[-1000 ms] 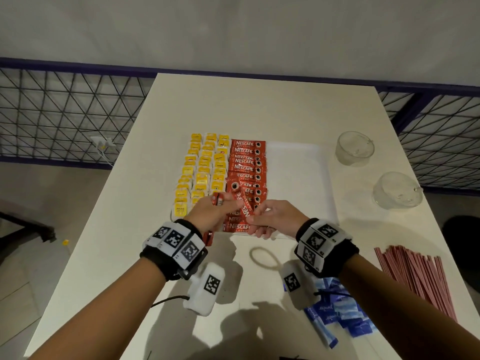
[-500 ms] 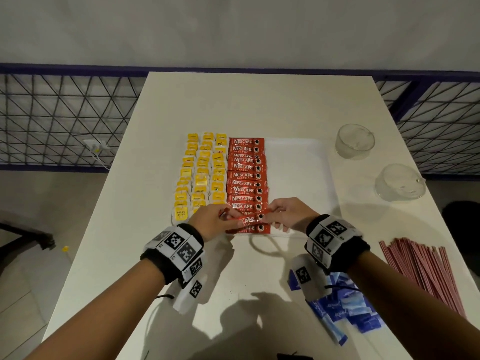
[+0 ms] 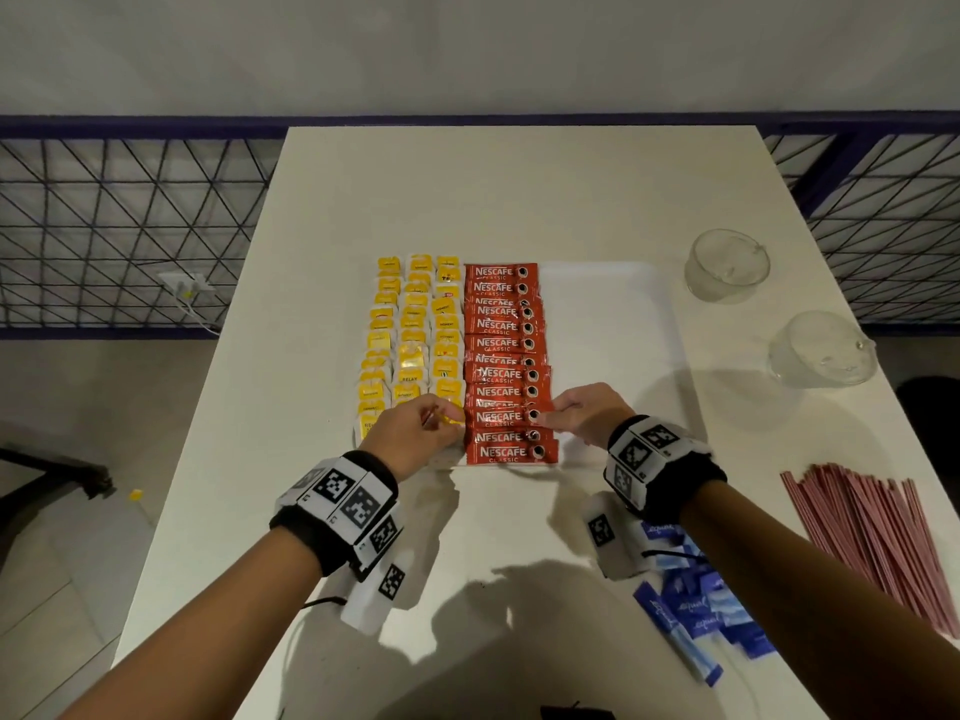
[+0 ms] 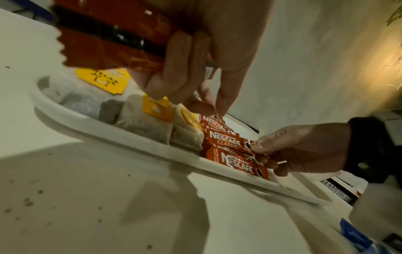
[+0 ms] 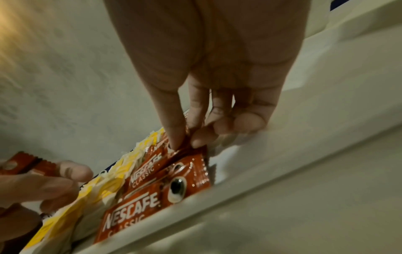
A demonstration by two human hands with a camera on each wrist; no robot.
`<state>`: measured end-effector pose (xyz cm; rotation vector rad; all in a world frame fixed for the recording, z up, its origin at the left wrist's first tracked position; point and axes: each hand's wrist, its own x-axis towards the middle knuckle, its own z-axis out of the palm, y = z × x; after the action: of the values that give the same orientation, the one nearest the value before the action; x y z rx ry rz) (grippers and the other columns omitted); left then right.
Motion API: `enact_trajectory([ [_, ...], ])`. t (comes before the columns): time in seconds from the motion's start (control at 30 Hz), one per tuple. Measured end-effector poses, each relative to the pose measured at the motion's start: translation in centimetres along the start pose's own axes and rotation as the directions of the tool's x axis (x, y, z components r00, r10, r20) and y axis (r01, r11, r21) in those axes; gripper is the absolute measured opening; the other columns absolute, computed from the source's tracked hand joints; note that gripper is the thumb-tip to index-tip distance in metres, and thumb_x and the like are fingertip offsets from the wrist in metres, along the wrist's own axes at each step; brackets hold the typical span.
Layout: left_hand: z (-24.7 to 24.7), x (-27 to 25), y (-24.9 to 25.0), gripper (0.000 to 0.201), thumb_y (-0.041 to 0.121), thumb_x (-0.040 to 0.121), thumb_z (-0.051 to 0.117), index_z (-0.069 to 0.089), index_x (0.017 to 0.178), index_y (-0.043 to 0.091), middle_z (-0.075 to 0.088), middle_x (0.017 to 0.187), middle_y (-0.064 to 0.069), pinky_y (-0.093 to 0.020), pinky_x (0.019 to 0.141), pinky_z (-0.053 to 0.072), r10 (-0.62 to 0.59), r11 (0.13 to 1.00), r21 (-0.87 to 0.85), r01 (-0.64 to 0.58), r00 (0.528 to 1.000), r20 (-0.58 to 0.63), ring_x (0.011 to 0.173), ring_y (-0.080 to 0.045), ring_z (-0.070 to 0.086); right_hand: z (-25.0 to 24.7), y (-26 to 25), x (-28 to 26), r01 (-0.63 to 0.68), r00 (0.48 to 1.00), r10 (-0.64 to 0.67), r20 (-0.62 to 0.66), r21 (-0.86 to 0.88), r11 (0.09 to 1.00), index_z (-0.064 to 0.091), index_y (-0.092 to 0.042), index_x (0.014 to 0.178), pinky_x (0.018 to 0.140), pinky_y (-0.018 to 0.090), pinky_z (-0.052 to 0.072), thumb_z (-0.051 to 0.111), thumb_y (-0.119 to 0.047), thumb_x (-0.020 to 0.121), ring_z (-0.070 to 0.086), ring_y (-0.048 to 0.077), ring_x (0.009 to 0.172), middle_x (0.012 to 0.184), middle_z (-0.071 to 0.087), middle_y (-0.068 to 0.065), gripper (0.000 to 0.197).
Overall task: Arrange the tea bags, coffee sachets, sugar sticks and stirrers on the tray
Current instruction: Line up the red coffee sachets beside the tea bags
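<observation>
Coffee sachet (image 3: 501, 417) being set near the front of the red column on the white tray (image 3: 613, 324), beside the tea bags (image 3: 410, 345) — right hand (image 3: 582, 413) pinches its right end, left hand (image 3: 410, 433) its left end while clutching spare sachets (image 4: 113, 34) in the palm. Risk: the overlapped column may skew if either end is dragged, and the spares could slip out. Sugar sticks (image 3: 696, 615) and stirrers (image 3: 872, 537) lie off-tray on the table (image 3: 519, 200), with two glass cups (image 3: 727, 265)

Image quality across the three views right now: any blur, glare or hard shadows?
Head: sharp, hard arm shadows on the table, wide-angle bowing. Left wrist: dim, warm glare top right, held coffee sachet soft. Right wrist: blurred, right hand out of focus.
</observation>
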<state>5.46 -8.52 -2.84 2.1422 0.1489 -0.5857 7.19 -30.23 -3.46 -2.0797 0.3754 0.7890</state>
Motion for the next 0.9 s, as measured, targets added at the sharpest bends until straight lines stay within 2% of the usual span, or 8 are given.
enact_trajectory([
  [0.3,0.2,0.0,0.4,0.008,0.021,0.087,0.062,0.06,0.081,0.026,0.054,0.073,0.001,-0.024,0.064,0.042,-0.014,0.998,-0.059,0.017,0.999,0.047,0.068,-0.013,0.051,0.6,0.2,0.5,0.003,0.988,-0.001,-0.154,0.015,1.0,0.04,-0.021,0.071,0.059,0.021,0.039,0.075,-0.025,0.075,0.048,0.009,0.067,0.078,0.054,-0.006,0.035],
  [0.37,0.2,-0.1,0.8,0.012,0.027,0.093,0.053,0.062,0.087,0.022,0.061,0.083,-0.001,-0.024,0.065,0.045,-0.006,0.996,-0.087,0.01,0.999,0.046,0.073,-0.015,0.055,0.5,0.3,0.3,0.019,0.984,-0.018,-0.176,0.005,1.0,0.04,-0.022,0.073,0.06,0.021,0.04,0.075,-0.028,0.075,0.047,0.008,0.065,0.076,0.051,-0.007,0.035],
  [0.47,0.0,-0.4,1.9,0.029,0.033,0.101,0.033,0.06,0.096,0.024,0.053,0.073,0.004,-0.013,0.045,0.038,-0.021,0.99,-0.137,0.034,0.995,0.093,0.056,-0.01,0.047,0.2,0.0,-0.9,0.099,0.988,-0.087,-0.129,0.084,0.992,0.044,-0.022,0.077,0.061,0.022,0.042,0.075,-0.026,0.074,0.049,0.007,0.068,0.077,0.052,-0.007,0.031],
  [0.57,-0.2,-0.7,3.1,0.037,0.042,0.1,0.021,0.058,0.098,0.034,0.054,0.081,0.006,-0.02,0.065,0.044,0.032,0.975,-0.224,0.005,0.987,0.16,0.07,-0.01,0.053,0.5,-1.4,-2.8,0.165,0.982,-0.179,0.063,0.174,0.971,0.047,-0.02,0.084,0.055,0.018,0.044,0.072,-0.024,0.077,0.054,0.01,0.07,0.084,0.055,-0.003,0.026],
  [0.63,0.0,-0.9,3.5,0.041,0.052,0.097,0.015,0.055,0.103,0.046,0.057,0.107,0.007,-0.026,0.088,0.043,0.09,0.971,-0.235,-0.048,0.981,0.172,0.101,-0.012,0.055,1.2,-2.1,-3.5,0.184,0.963,-0.208,0.17,0.149,0.972,0.051,-0.021,0.093,0.061,0.022,0.046,0.071,-0.03,0.078,0.057,0.013,0.075,0.088,0.058,-0.002,0.026],
  [0.7,0.2,-1.2,3.8,0.041,0.065,0.09,0.011,0.05,0.105,0.063,0.043,0.137,0.001,-0.04,0.107,0.036,0.141,0.969,-0.225,-0.106,0.979,0.148,0.127,-0.021,0.043,2.1,-2.4,-4.0,0.181,0.953,-0.21,0.218,0.148,0.972,0.054,-0.02,0.094,0.065,0.024,0.046,0.067,-0.03,0.081,0.058,0.013,0.071,0.082,0.062,-0.003,0.021],
  [0.8,0.3,-1.6,4.3,0.043,0.058,0.094,0.007,0.041,0.12,0.063,0.035,0.145,-0.004,-0.051,0.107,0.03,0.148,0.976,-0.178,-0.129,0.984,0.098,0.129,-0.036,0.038,2.5,-2.4,-4.4,0.186,0.947,-0.235,0.218,0.221,0.957,0.056,-0.02,0.08,0.062,0.028,0.043,0.063,-0.023,0.086,0.056,0.012,0.057,0.066,0.064,-0.003,0.01],
  [0.9,0.2,-2.1,4.1,0.043,0.047,0.099,0.018,0.051,0.126,0.04,0.058,0.105,0.0,-0.03,0.081,0.04,0.114,0.966,-0.242,-0.091,0.99,0.084,0.089,-0.015,0.055,1.6,-2.0,-4.6,0.189,0.955,-0.239,0.174,0.264,0.946,0.056,-0.019,0.081,0.057,0.021,0.046,0.061,-0.017,0.087,0.057,0.011,0.056,0.067,0.063,-0.001,0.009],
])
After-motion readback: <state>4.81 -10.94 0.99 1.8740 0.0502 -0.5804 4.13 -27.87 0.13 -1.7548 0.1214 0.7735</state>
